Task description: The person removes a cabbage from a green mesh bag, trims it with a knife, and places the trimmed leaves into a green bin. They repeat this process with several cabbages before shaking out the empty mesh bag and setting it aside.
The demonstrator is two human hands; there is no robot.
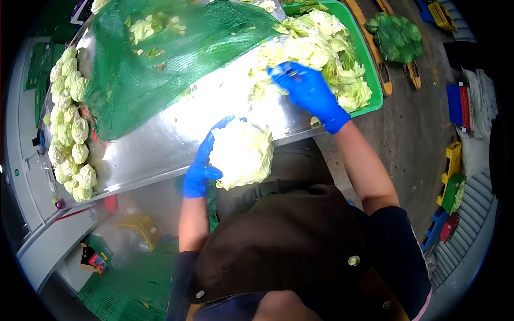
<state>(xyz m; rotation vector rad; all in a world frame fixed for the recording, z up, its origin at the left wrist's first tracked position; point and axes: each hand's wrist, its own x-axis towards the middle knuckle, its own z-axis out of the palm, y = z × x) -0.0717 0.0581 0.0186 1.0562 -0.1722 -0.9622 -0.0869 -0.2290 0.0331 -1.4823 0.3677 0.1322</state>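
My left hand [201,167], in a blue glove, is wrapped round the side of a pale cabbage head [242,154] and holds it up at the near edge of the metal table. My right hand [311,95], also gloved in blue, is closed in front of the loose cabbage leaves [321,40]. A small dark, shiny bit shows at its fingers, but I cannot make out what it is. Those leaves are heaped in a green crate [376,88] and spill onto the table. Glare washes out part of the cabbage.
A green mesh sack [176,64] lies across the metal table [144,155] with leaf scraps on it. Several small trimmed cabbages [67,128] line the table's left end. On the floor at right, a full green net bag [395,37] sits on wooden bars [369,43].
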